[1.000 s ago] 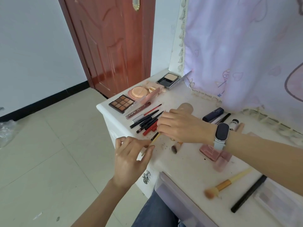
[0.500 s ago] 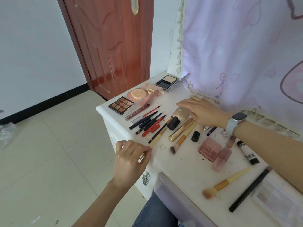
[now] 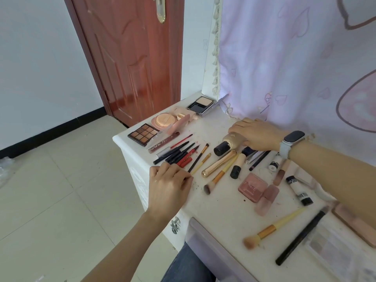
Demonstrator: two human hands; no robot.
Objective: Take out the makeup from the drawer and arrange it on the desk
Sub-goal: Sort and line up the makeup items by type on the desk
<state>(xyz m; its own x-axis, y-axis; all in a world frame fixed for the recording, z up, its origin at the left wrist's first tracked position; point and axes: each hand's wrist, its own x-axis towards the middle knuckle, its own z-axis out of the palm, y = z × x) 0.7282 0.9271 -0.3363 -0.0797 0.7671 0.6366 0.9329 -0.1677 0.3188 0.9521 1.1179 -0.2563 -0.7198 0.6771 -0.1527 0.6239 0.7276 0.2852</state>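
Makeup covers the white desk (image 3: 221,208), and nearest the camera lie a long black pencil (image 3: 301,236) and a yellow-handled powder brush (image 3: 272,228), well apart from both hands. Beside them at the right edge sits a clear-lidded palette (image 3: 333,251), partly cut off by the frame.

Farther in, the left hand (image 3: 168,188) rests at the desk's front edge with its fingers curled, the fingertips touching the near ends of a slim black brush (image 3: 198,157) and a yellow-handled liner brush (image 3: 201,162); I cannot tell whether it pinches either. Just left of those lies a tight row of black and red pencils (image 3: 177,154). To the right lie a gold tube (image 3: 218,163), a pink blush compact (image 3: 252,186) and a frosted pink bottle (image 3: 267,199) (the bottle touching the compact's corner).

Beyond them the right hand (image 3: 256,133), a smartwatch (image 3: 292,142) on its wrist, lies palm down with fingers nearly straight over the body of a foundation bottle (image 3: 227,144), whose black cap points toward the left hand. Several dark tubes sit partly hidden under the wrist.

At the far corner stand a 9-pan contour palette (image 3: 142,134), a round cushion puff compact (image 3: 163,121) and an open powder compact (image 3: 201,103), close against the pink curtain (image 3: 295,58). A red-brown door (image 3: 132,58) stands behind.
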